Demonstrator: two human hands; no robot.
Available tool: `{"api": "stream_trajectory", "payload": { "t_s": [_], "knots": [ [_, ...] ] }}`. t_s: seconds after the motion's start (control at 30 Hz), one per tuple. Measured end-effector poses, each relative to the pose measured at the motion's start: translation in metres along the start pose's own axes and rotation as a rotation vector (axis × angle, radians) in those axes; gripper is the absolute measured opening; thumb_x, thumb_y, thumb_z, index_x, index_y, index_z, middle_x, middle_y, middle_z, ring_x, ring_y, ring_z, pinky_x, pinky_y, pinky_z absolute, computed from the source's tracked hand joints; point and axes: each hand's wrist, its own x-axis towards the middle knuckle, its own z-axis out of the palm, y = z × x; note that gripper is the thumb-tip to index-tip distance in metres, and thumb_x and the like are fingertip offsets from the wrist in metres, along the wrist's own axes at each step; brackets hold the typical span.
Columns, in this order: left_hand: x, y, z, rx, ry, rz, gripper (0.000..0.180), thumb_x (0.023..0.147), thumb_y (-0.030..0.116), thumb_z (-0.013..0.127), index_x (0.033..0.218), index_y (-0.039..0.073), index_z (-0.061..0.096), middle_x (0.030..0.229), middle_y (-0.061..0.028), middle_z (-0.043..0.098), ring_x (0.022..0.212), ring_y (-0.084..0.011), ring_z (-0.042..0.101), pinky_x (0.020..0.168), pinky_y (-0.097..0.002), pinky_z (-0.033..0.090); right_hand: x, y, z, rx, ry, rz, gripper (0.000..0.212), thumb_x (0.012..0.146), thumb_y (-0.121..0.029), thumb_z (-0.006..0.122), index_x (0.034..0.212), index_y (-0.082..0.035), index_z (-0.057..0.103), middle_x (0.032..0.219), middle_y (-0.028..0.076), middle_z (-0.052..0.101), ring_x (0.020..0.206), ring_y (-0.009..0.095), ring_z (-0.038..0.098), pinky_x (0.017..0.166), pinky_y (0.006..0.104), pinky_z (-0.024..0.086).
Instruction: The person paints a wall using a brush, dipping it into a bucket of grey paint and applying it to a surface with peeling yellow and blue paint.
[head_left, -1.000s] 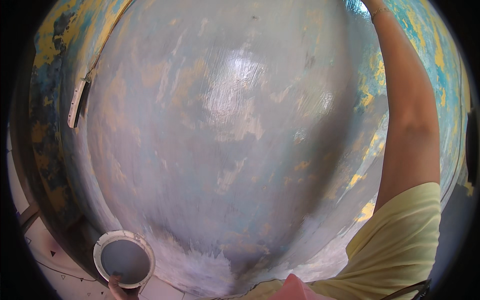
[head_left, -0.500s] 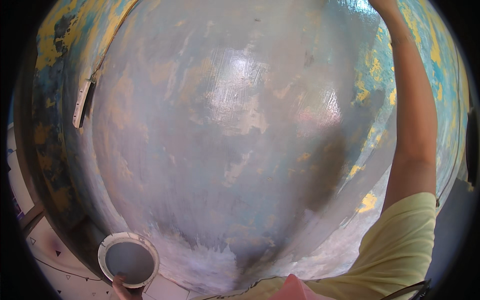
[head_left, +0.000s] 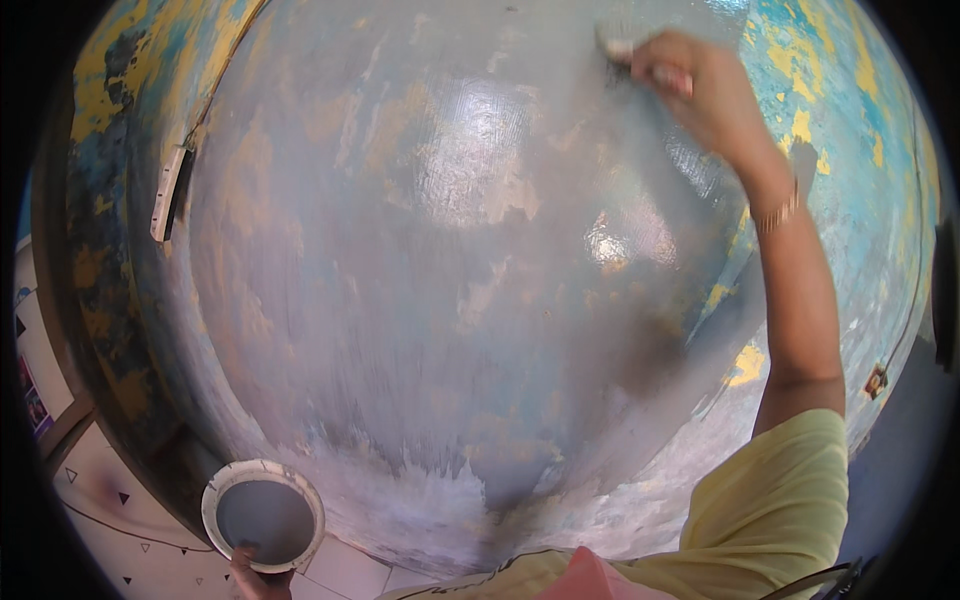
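A wall mottled in grey, teal and yellow fills most of the view, with wet grey paint shining at its middle. Up near the top, right of the middle, my right hand is closed on a paintbrush, whose bristles touch the wall; only part of the brush shows. At the lower left my left hand grips the rim of a round white tub. Grey paint lies inside it. My left thumb reaches over the rim, while the other fingers are hidden beneath the tub.
A white power strip hangs on the wall at the left from a cable. Toward the right edge, a small electrical box sits on the wall below another cable. Pale tiles with small triangles show at the lower left.
My right hand has come down and left from the top edge, bringing the brush into view against the wall. The tub in my left hand has shifted only slightly.
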Motion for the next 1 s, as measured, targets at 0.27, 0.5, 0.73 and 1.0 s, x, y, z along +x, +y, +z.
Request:
{"api": "stream_trajectory", "payload": {
  "t_s": [0.27, 0.5, 0.73, 1.0],
  "knots": [
    [0.004, 0.006, -0.01, 0.045, 0.024, -0.048, 0.074, 0.068, 0.034, 0.058, 0.136, 0.012, 0.038, 0.129, -0.0146, 0.045, 0.113, -0.0343, 0.051, 0.083, -0.0506, 0.049, -0.033, -0.067, -0.067, 0.52, -0.283, 0.336, 0.007, 0.073, -0.006, 0.061, 0.077, -0.001, 0.063, 0.065, 0.008, 0.058, 0.064, 0.019, 0.057, 0.062, 0.032, 0.045],
    [-0.003, 0.01, -0.004, -0.02, -0.04, -0.069, 0.068, 0.072, 0.035, 0.056, 0.133, 0.011, 0.039, 0.13, -0.0153, 0.043, 0.114, -0.0352, 0.05, 0.084, -0.0507, 0.05, 0.025, 0.049, -0.082, 0.448, -0.296, 0.558, 0.007, 0.072, -0.004, 0.065, 0.078, -0.004, 0.062, 0.08, 0.003, 0.063, 0.076, 0.012, 0.061, 0.072, 0.0266, 0.05],
    [-0.009, 0.002, -0.014, 0.063, -0.095, 0.071, 0.052, 0.079, 0.037, 0.053, 0.123, 0.011, 0.043, 0.135, -0.0178, 0.037, 0.118, -0.0371, 0.047, 0.089, -0.0532, 0.049, 0.119, 0.144, -0.086, 0.228, 0.187, 0.425, 0.005, 0.069, 0.002, 0.064, 0.074, 0.001, 0.065, 0.071, 0.008, 0.064, 0.066, 0.017, 0.062, 0.06, 0.0271, 0.051],
    [-0.016, 0.009, -0.007, -0.018, -0.079, -0.034, 0.053, 0.079, 0.037, 0.054, 0.123, 0.011, 0.042, 0.135, -0.0178, 0.035, 0.122, -0.0368, 0.043, 0.089, -0.0537, 0.049, 0.194, 0.223, -0.06, -0.131, 0.425, 0.205, 0.017, 0.07, -0.015, 0.079, 0.07, -0.001, 0.069, 0.068, 0.012, 0.066, 0.059, 0.015, 0.059, 0.059, 0.0311, 0.047]
  ]
}}
